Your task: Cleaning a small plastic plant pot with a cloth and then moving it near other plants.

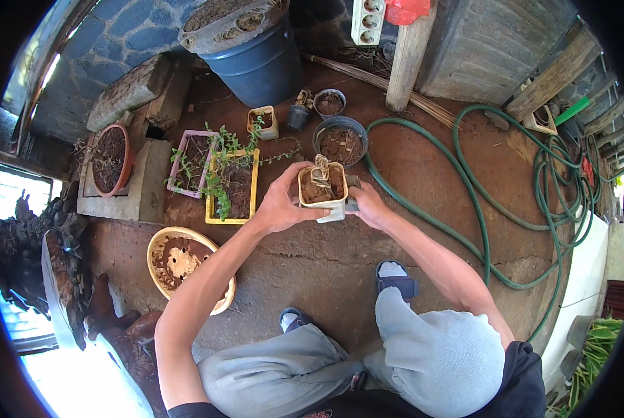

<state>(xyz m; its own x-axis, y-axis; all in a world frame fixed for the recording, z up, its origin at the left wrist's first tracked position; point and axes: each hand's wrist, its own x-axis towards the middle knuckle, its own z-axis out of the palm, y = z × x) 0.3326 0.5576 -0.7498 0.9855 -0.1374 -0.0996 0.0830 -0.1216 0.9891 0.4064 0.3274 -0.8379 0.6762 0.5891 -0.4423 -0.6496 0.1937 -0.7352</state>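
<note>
Between my hands is a small square cream plant pot (331,210), with soil and a pale, dried-looking plant stub in it. My left hand (284,202) grips its left side, fingers at the far rim and thumb along the near side. My right hand (369,205) is closed at its right side. Bits of something grey show between the pot and my fingers; I cannot make out what they belong to. Just beyond the pot stands a round black pot (342,139) of soil. The pot in my hands hides part of the ground behind it.
Left are a yellow planter (254,182), a pink planter (174,161) and an oval cream basin (160,277). Small pots (262,123) and a large blue bucket (256,66) stand farther back. A green hose (474,182) coils on the right. Chickens (127,327) are at lower left.
</note>
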